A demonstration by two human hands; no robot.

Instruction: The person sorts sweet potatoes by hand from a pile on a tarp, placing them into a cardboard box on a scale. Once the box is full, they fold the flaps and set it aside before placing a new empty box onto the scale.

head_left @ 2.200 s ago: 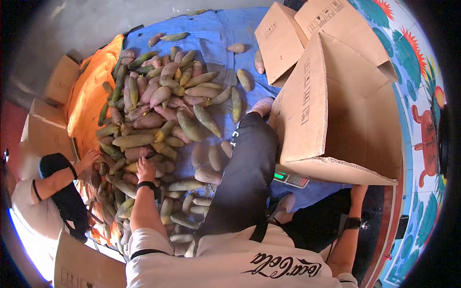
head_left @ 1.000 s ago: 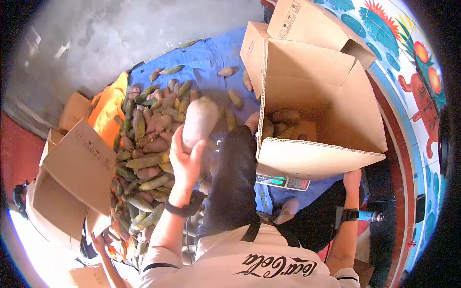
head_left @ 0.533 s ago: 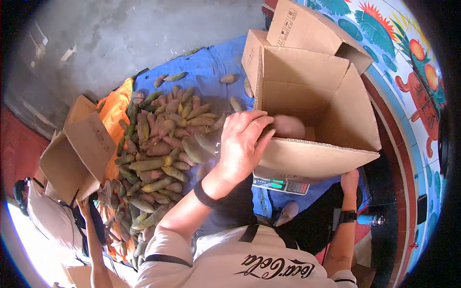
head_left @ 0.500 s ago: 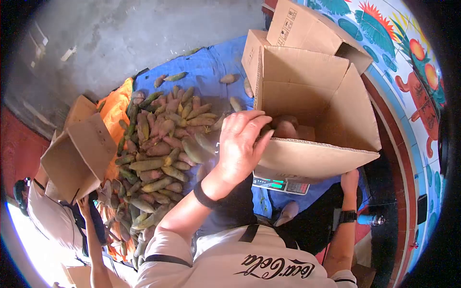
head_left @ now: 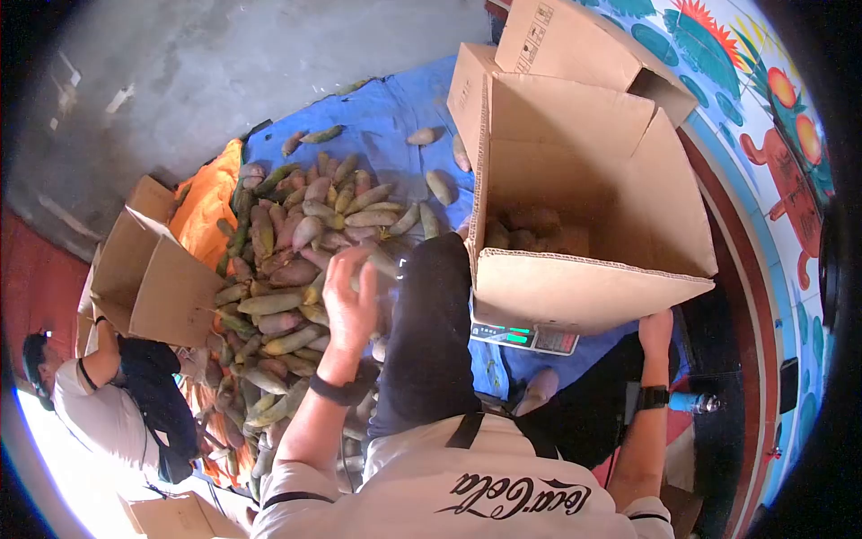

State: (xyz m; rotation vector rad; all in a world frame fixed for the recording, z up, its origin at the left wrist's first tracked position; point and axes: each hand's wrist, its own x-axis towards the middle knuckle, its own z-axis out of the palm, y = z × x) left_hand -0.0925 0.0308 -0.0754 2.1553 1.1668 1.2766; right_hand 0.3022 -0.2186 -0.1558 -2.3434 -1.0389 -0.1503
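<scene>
- Chunky green-and-purple elongated tubers [head_left: 269, 304] are heaped along the blue sheet tarp's [head_left: 377, 117] left edge; some more sit inside the open brown cardboard box [head_left: 584, 287].
- Left hand [head_left: 348, 301] is empty beside the heap, fingers a bit apart.
- Right hand [head_left: 656, 334] is at the box's near right corner; can't tell if its fingers are clamped.
- My guess: firm, hefty, bruisable, so palm the fat middle, not the tapered tips.

Painted wall [head_left: 788, 202] at right, grey floor [head_left: 269, 58], orange sheet [head_left: 208, 196], co-worker [head_left: 101, 406] in pale shirt at left
</scene>
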